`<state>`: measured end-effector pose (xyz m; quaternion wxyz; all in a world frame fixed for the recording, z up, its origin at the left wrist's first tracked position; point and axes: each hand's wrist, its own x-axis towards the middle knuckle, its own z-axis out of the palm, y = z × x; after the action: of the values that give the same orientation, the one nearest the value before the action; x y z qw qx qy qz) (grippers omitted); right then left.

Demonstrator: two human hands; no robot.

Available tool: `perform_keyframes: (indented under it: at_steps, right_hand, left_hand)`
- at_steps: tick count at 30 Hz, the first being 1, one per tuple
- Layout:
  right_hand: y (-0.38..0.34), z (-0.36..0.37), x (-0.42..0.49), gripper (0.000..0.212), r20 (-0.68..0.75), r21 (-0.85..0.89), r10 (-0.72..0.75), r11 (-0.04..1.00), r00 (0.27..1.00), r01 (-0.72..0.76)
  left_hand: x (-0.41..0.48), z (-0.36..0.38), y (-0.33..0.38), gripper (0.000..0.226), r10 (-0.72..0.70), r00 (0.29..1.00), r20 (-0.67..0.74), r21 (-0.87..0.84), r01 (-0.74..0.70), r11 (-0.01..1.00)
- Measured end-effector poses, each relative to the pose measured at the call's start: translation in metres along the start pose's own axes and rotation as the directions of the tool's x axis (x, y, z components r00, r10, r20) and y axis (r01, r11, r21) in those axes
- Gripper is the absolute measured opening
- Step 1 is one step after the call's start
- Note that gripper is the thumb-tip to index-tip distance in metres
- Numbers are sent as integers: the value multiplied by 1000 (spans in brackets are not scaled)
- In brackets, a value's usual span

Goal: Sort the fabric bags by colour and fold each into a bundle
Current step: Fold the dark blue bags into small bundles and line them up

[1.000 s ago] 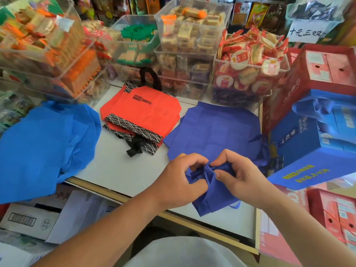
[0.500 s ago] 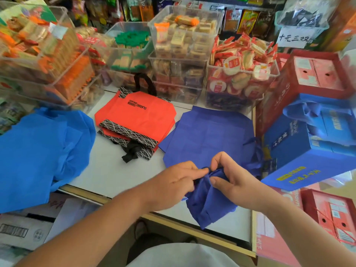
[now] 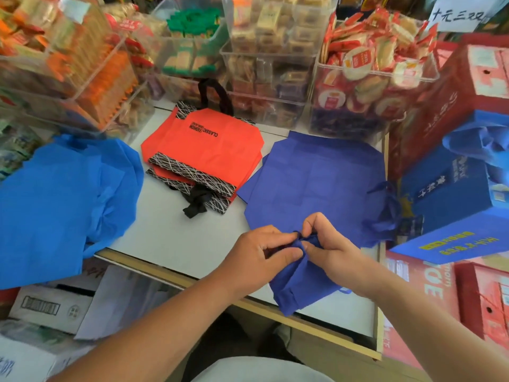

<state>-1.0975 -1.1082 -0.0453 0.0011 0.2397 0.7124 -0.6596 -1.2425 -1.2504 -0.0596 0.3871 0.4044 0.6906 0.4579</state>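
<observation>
— Near the table's (image 3: pixel 170 238) front edge, right of the orange fabric bags (image 3: pixel 203 150), what have the hands got?
— The left hand (image 3: pixel 261 257) and right hand (image 3: pixel 333 252) both pinch the bunched top of a navy fabric bag (image 3: pixel 297 288), fingers curled tight, thumbs nearly meeting. Its body droops over that edge.
— Anything else right of the orange ones?
— A second navy bag (image 3: pixel 316 183), lying flat, just beside them.
— And on their other side?
— Light-blue bags (image 3: pixel 63 202), heaped, apart from them.

Both bare forearms reach in from below, converging; left hand (image 3: pixel 261 257) and right hand (image 3: pixel 333 252) meet fingertip to fingertip, each pinching the gathered dark blue fabric bag (image 3: pixel 297 285).
</observation>
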Motion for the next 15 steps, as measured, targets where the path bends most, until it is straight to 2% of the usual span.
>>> perform_keyframes:
  at_steps: [3,6,9,13,15]
  right_hand:
    - [3,8,16,7,-48,46,25,999,999,-22]
    - [10,18,31,18,-27,-15,64,998,998,-64]
    - [11,31,49,25,-31,-36,120,992,992,-121]
    - [8,50,82,8,-63,91,177,981,982,-171]
    - [13,60,104,18,-87,106,194,977,977,-184]
  left_hand:
    - [5,-4,-12,31,-23,1000,-11,133,24,991]
    - [7,-15,-27,23,-109,989,104,264,79,961]
    - [5,-29,-37,15,-172,972,161,212,136,968]
    - [9,-45,-55,16,-198,970,142,98,186,978]
    - [20,-53,-69,16,-235,963,130,60,229,972]
